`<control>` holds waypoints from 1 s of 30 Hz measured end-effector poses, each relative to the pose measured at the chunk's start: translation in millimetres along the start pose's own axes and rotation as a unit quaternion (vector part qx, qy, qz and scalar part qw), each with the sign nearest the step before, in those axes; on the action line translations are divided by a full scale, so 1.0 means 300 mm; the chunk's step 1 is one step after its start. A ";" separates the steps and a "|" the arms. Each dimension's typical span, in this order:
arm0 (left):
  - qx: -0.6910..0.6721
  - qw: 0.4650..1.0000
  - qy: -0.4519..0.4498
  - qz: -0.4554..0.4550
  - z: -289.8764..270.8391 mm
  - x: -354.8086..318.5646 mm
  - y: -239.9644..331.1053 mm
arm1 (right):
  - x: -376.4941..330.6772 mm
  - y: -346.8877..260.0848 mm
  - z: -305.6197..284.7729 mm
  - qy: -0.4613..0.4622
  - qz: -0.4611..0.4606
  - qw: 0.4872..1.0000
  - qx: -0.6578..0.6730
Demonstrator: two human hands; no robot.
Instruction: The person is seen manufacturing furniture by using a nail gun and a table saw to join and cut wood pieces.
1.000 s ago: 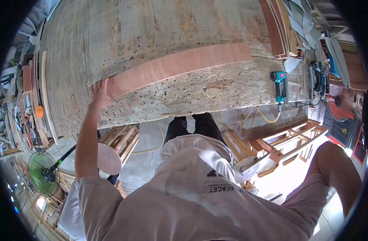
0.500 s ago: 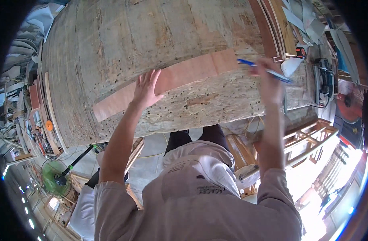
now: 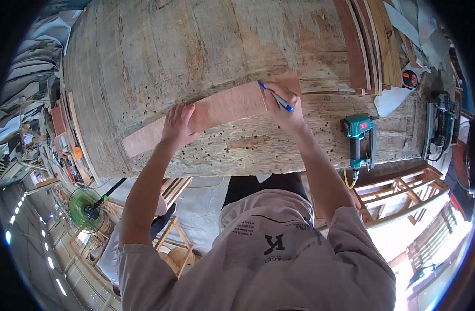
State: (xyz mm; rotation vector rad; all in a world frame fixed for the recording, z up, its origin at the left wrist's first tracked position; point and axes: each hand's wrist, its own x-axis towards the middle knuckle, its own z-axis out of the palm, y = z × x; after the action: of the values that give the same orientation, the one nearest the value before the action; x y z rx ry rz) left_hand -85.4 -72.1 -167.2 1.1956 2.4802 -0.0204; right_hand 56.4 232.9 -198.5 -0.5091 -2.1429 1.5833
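A long thin strip of reddish plywood lies slantwise on the worn wooden workbench. My left hand rests on its left part, fingers laid out across the surface and thumb apart. Near the strip's right end, my right hand grips a blue and white pen. The pen's blue tip end is at the strip's far edge. Part of the strip's right end is hidden under the right hand and fingers. Whether there is a mark under the pen is too small to tell.
A green nail gun lies right of my right forearm. Beyond it sit a black power tool, a tape measure and stacked boards. Wooden frames stand below the bench at right; a green fan and another person are at lower left.
My right hand has moved left with the pen, from beyond the strip's right end onto the strip. The nail gun now shows beside my forearm. My left hand stays on the strip.
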 end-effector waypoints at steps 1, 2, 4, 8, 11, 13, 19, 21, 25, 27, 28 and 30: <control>-0.001 1.000 -0.002 0.001 0.004 0.006 -0.003 | -0.009 -0.009 -0.019 -0.025 0.023 0.999 -0.007; -0.010 1.000 -0.013 0.001 0.007 0.008 -0.012 | -0.022 -0.019 -0.035 -0.050 0.044 0.998 -0.014; -0.019 0.999 -0.025 0.002 0.014 0.001 -0.028 | -0.071 -0.031 -0.073 -0.096 0.075 0.992 -0.027; -0.017 1.000 -0.020 0.003 0.016 -0.011 -0.026 | -0.040 -0.055 -0.075 -0.102 0.130 0.986 -0.026; -0.018 1.000 -0.017 0.014 0.009 0.012 -0.015 | 0.034 0.012 -0.004 -0.031 0.030 0.998 0.036; -0.021 0.999 -0.016 0.028 0.005 0.011 -0.014 | 0.016 0.011 -0.004 -0.022 0.041 0.999 0.012; -0.017 0.999 0.009 0.038 0.019 -0.014 -0.036 | -0.150 -0.054 -0.100 -0.135 0.084 0.981 -0.107; -0.002 0.997 0.025 0.074 0.010 -0.009 -0.044 | -0.270 -0.016 -0.117 -0.124 0.062 0.984 -0.115; -0.093 0.986 -0.050 0.133 -0.091 0.049 -0.134 | -0.531 -0.035 -0.214 0.026 0.396 0.918 0.011; -0.093 0.987 0.004 0.128 -0.093 0.086 -0.210 | -0.622 -0.133 -0.227 0.100 0.447 0.888 0.027; -0.057 0.992 0.021 0.114 -0.111 0.106 -0.252 | -0.683 -0.185 -0.214 0.147 0.455 0.871 0.108; -0.015 0.993 0.038 0.108 -0.127 0.182 -0.307 | -0.802 -0.218 -0.182 0.180 0.478 0.859 0.032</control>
State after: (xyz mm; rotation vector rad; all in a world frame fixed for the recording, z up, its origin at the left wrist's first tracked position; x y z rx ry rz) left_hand -198.5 -83.1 -164.8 1.4714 2.3904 0.1214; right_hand 285.7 131.7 -150.5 -1.8882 -1.5750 1.7709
